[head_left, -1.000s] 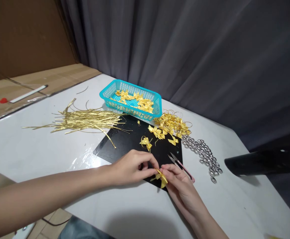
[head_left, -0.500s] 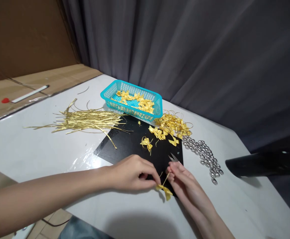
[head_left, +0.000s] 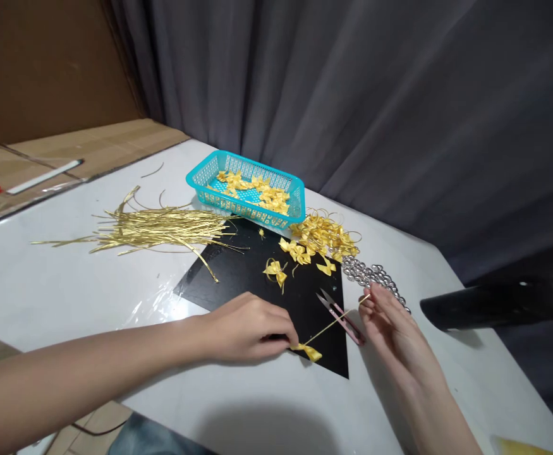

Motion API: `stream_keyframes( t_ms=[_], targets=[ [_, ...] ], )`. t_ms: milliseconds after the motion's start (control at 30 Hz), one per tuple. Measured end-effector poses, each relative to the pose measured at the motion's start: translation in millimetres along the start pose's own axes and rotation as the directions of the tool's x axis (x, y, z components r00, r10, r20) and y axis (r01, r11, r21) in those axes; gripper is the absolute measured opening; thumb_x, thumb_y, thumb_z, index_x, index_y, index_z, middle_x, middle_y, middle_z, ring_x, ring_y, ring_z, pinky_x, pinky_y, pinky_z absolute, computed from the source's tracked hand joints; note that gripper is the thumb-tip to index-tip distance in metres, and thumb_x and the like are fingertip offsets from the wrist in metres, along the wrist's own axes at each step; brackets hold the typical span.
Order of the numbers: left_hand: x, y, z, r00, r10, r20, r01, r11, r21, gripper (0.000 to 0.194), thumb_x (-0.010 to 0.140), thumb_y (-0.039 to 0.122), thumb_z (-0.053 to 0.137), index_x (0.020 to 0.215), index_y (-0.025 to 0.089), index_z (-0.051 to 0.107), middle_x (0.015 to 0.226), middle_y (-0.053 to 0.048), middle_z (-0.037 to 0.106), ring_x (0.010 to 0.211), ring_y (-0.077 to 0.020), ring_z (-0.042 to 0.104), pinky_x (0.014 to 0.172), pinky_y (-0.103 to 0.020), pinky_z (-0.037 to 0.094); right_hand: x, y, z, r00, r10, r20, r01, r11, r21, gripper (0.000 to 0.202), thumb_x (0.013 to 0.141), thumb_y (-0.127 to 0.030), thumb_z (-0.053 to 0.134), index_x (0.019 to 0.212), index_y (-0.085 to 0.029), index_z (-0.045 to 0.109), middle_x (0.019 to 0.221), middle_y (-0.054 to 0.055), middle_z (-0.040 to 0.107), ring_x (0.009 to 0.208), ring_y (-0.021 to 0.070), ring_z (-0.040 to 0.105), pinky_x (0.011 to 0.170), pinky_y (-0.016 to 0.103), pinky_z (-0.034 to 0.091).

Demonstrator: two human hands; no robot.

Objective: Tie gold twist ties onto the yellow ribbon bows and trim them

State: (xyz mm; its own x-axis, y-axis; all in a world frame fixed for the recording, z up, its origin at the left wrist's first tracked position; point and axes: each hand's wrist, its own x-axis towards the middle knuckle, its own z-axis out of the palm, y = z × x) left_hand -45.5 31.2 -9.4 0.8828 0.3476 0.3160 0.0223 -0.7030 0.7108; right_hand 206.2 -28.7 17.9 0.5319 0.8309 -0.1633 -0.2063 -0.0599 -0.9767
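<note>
My left hand (head_left: 257, 328) pinches one side of a yellow ribbon bow (head_left: 310, 352) just over the near edge of a black mat (head_left: 238, 278). From the bow a thin gold cord (head_left: 335, 321) runs taut, up and right, to my right hand (head_left: 394, 328), whose fingertips are closed on its far end. Pink-handled thread snips (head_left: 347, 325) lie under the cord, blades pointing away to the left. Farther back on the mat rest a bow with a cord loop (head_left: 276, 273) and several loose bows (head_left: 297, 251).
Gold cords (head_left: 162, 229) lie bundled at left. A turquoise basket (head_left: 299, 202) holds yellow bows at the back. Beside it are a pile of corded bows (head_left: 326, 234) and silver beads (head_left: 364, 273). A black tube-like object (head_left: 470, 304) juts in from the right.
My right hand has moved right and away from the bow, drawing the cord out long and straight. The snips' handles are now uncovered. My left hand keeps its pinch on the bow.
</note>
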Motion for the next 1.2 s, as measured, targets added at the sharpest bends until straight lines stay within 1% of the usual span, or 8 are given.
stream_keyframes(
  t_ms=[100, 200, 267, 333, 433, 633, 933, 1200],
  targets=[
    [-1.0, -1.7, 0.6, 0.999, -0.043, -0.005, 0.044, 0.994, 0.101, 0.019, 0.089, 0.016, 0.05, 0.099, 0.021, 0.065, 0.097, -0.001, 0.071, 0.084, -0.0133, 0.066, 0.071, -0.021, 0.046, -0.5, 0.9, 1.7, 0.999, -0.043, -0.004, 0.042, 0.987, -0.153, 0.033, 0.051, -0.041, 0.089, 0.075, -0.023, 0.076, 0.073, 0.003, 0.068, 0.061, 0.0135, 0.06, 0.048, 0.022, 0.054],
    [-1.0, -2.1, 0.0, 0.997, -0.076, -0.023, 0.079, 0.981, 0.175, 0.02, 0.091, 0.018, 0.049, 0.105, 0.023, 0.062, 0.102, -0.001, 0.067, 0.084, -0.0131, 0.065, 0.069, -0.022, 0.045, -1.7, -0.9, 3.0, 0.998, -0.068, 0.009, 0.068, 0.952, -0.298, 0.031, 0.059, -0.042, 0.085, 0.08, -0.021, 0.078, 0.078, 0.007, 0.072, 0.061, 0.0184, 0.062, 0.039, 0.025, 0.047],
    [-0.9, -1.8, -0.6, 0.996, -0.082, -0.032, 0.087, 0.975, 0.204, 0.021, 0.091, 0.019, 0.049, 0.108, 0.024, 0.06, 0.105, -0.002, 0.065, 0.083, -0.0129, 0.065, 0.068, -0.022, 0.045, -0.3, -2.8, 0.8, 0.993, -0.119, 0.022, 0.118, 0.903, -0.413, 0.03, 0.062, -0.043, 0.082, 0.082, -0.021, 0.078, 0.085, 0.009, 0.073, 0.068, 0.0215, 0.064, 0.044, 0.028, 0.049],
    [-1.0, -1.6, -1.1, 0.996, -0.082, -0.04, 0.089, 0.972, 0.218, 0.022, 0.092, 0.02, 0.048, 0.11, 0.024, 0.059, 0.105, -0.002, 0.064, 0.083, -0.0129, 0.065, 0.067, -0.023, 0.045, 4.2, -4.6, -5.0, 0.982, -0.188, 0.036, 0.18, 0.846, -0.502, 0.03, 0.064, -0.043, 0.079, 0.084, -0.021, 0.079, 0.092, 0.009, 0.074, 0.079, 0.0241, 0.066, 0.061, 0.034, 0.055],
    [-1.3, -2.3, -0.9, 0.996, -0.081, -0.038, 0.087, 0.97, 0.229, 0.022, 0.093, 0.021, 0.048, 0.111, 0.024, 0.058, 0.107, -0.002, 0.063, 0.082, -0.0131, 0.065, 0.067, -0.023, 0.044, 14.6, -5.7, -19.1, 0.96, -0.276, 0.052, 0.253, 0.769, -0.587, 0.031, 0.069, -0.043, 0.074, 0.09, -0.021, 0.077, 0.098, 0.009, 0.073, 0.089, 0.026, 0.066, 0.079, 0.039, 0.052],
    [-2.0, -5.0, 0.6, 0.998, -0.063, -0.013, 0.064, 0.968, 0.243, 0.019, 0.091, 0.017, 0.047, 0.104, 0.023, 0.06, 0.102, -0.001, 0.064, 0.082, -0.0127, 0.065, 0.066, -0.023, 0.044, 27.2, -1.6, -40.6, 0.934, -0.335, 0.122, 0.311, 0.598, -0.739, 0.026, 0.068, -0.037, 0.069, 0.084, -0.019, 0.078, 0.086, 0.009, 0.072, 0.079, 0.0272, 0.067, 0.072, 0.039, 0.051],
    [-1.7, -5.0, 0.9, 0.998, -0.067, -0.007, 0.066, 0.972, 0.225, 0.018, 0.09, 0.015, 0.049, 0.1, 0.023, 0.061, 0.101, 0.0, 0.064, 0.079, -0.0115, 0.064, 0.065, -0.022, 0.043, 30.5, 14.8, -35.5, 0.87, -0.463, 0.168, 0.369, 0.388, -0.845, 0.027, 0.079, -0.041, 0.06, 0.086, -0.019, 0.074, 0.088, 0.01, 0.075, 0.076, 0.0272, 0.067, 0.08, 0.041, 0.049],
    [-2.6, -5.7, 1.9, 0.998, -0.061, 0.008, 0.058, 0.97, 0.238, 0.018, 0.092, 0.016, 0.046, 0.1, 0.023, 0.061, 0.101, 0.0, 0.065, 0.08, -0.0125, 0.064, 0.066, -0.023, 0.043, 41.3, 23.4, -38.7, 0.839, -0.499, 0.219, 0.412, 0.317, -0.855, 0.025, 0.082, -0.038, 0.056, 0.085, -0.018, 0.071, 0.085, 0.009, 0.075, 0.074, 0.0258, 0.068, 0.076, 0.038, 0.05]
  ],
)
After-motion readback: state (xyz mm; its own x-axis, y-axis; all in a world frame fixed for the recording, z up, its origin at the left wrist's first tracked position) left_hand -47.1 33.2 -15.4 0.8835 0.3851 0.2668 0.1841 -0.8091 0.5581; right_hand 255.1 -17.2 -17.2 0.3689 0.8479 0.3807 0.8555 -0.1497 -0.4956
